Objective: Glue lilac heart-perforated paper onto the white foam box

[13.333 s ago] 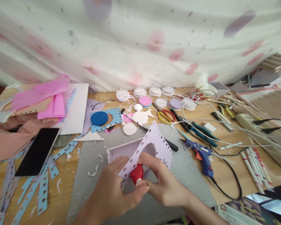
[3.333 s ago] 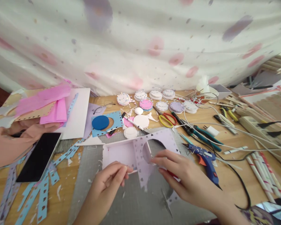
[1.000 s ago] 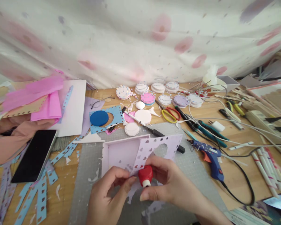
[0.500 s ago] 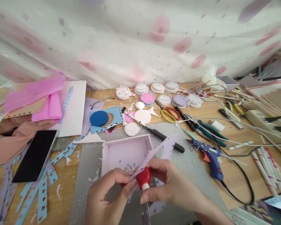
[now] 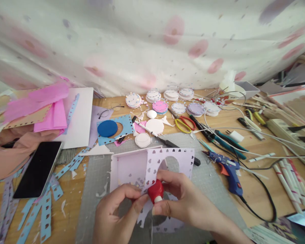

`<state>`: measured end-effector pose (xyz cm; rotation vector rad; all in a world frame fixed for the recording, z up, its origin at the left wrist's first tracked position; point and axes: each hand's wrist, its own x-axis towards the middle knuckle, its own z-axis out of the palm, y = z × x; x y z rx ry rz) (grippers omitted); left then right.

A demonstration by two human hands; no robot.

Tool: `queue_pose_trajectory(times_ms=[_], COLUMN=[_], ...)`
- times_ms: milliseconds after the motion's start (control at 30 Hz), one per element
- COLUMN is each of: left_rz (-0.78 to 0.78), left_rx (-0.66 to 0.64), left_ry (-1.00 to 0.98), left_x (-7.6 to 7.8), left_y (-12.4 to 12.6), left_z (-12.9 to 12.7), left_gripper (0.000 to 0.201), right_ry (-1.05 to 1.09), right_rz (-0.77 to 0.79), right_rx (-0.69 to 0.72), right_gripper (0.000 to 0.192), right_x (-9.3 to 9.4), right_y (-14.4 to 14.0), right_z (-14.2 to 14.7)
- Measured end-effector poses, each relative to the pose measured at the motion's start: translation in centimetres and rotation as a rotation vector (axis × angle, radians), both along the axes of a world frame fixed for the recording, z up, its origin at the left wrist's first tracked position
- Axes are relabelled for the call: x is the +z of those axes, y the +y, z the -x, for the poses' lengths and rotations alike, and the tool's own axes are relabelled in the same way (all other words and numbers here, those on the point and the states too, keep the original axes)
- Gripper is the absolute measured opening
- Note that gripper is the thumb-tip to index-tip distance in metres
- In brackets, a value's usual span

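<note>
Head view. Your left hand (image 5: 117, 208) pinches the edge of a thin lavender paper sheet (image 5: 186, 164), heart-holed with a round opening, between thumb and forefinger. Your right hand (image 5: 186, 196) grips a rounded red plastic punch (image 5: 154, 192), thumb by its white button, fingers curled behind. Sheet hangs tilted against the punch, partly hiding a shallow lavender tray (image 5: 128, 164) on the grey cutting mat (image 5: 205, 189). For clean hearts, best hold that edge flat, square to the punch, evenly spaced; bending risks tearing narrow strips.
</note>
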<state>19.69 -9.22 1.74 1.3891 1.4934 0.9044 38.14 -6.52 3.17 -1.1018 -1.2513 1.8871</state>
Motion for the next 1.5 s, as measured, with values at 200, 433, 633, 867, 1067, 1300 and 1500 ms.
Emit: queue_pose_trajectory(times_ms=[200,433,633,867,1067,1300,1500], left_rz=[0.031,0.037,0.047,-0.096,-0.151,-0.104,0.055], left_rx=[-0.009,-0.089,-0.321,-0.605,-0.553,-0.462,-0.476], left_ry=[-0.026,-0.041,0.048,0.126,0.068,0.087,0.133], left_x=[-0.3,-0.1,1.7,3.9,3.1,1.9,3.7], left_y=[-0.2,0.1,1.7,4.3,4.2,3.9,4.6], left_z=[0.0,0.2,0.4,-0.9,-1.3,-1.0,-0.5], left_gripper=[0.016,0.017,0.032,0.018,0.010,0.021,0.024], right_ry=[0.024,-0.048,-0.113,-0.065,0.095,0.224,0.072], right_rz=[-0.016,-0.127,-0.225,-0.240,-0.110,-0.042,-0.115], right_rx=[-0.003,-0.039,-0.069,-0.087,-0.137,-0.156,-0.089], right_gripper=[0.029,0.036,0.032,0.020,0.023,0.025,0.030], right_x=[-0.1,-0.3,0.5,0.2,-0.8,-1.1,-0.5], right_y=[-0.1,-0.2,0.0,-0.1,0.2,1.2,1.9], right_z=[0.3,0.1,0.0,1.0,1.2,1.7,1.3])
